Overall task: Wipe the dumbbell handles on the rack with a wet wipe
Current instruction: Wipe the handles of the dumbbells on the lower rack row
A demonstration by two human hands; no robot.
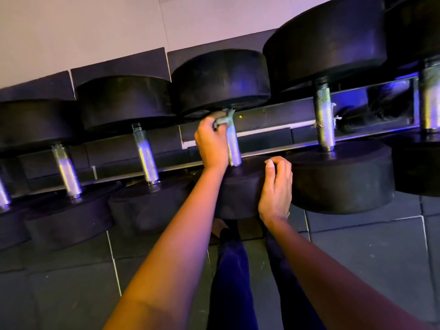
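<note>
Six handles: knurled steel bars stand in a row on the rack, running from 8 o'clock up to 2 o'clock, each between black round heads.
Rack: dark rails behind the bars, against a pale wall at 11 o'clock.
Worked handle: fourth from the left edge, just above frame centre at 12 o'clock; its lower part is bare and shiny.
Wet wipe: crumpled grey-green wad at the top of the worked handle, right under the far head, touching the bar.
Left hand: at 12 o'clock, on the 9 o'clock side of the worked handle; fingers curled tight around the wet wipe and pressing it to the bar, back of the hand toward the camera.
Right hand: at 3 o'clock of centre, set on the rim of the near head; thumb on the top face, fingers bent over the edge into the gap beside the next dumbbell, so it grips the rim.
Next handle: at 2 o'clock of the worked one; pale shreds cling to its knurling, material not clear.
Floor: dark square tiles, from 3 through 9 o'clock.
Legs: dark trousers at 6 o'clock, between the two forearms.
Light: violet-blue glare on steel and rails.
</note>
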